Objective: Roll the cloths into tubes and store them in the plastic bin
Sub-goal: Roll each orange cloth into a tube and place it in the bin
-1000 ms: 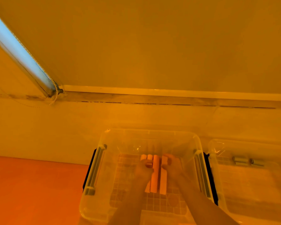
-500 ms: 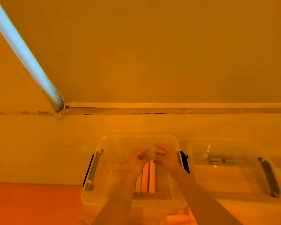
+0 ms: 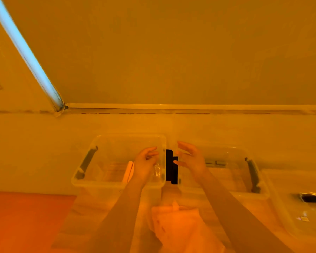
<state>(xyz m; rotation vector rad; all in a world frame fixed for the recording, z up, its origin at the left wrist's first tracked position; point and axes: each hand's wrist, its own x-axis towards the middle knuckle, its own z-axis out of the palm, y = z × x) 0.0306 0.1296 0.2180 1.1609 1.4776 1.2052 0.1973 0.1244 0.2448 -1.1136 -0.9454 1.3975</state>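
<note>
Both hands lifted over the bins, holding nothing

My left hand (image 3: 146,166) hovers above the clear plastic bin (image 3: 117,183), fingers loosely apart; rolled cloths (image 3: 128,170) lie inside it; my right hand (image 3: 191,159) hangs open; unrolled cloths (image 3: 179,223) wait near me on the counter (image 3: 35,157).

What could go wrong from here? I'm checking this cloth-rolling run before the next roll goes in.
1. Both hands, left and right, are empty above the bins, so the rolled cloths in the left bin sit unheld and might loosen.
2. A second clear bin stands right beside it; the next roll could land in the wrong one.
3. The loose cloth lies crumpled between the forearms and may roll unevenly.
</note>
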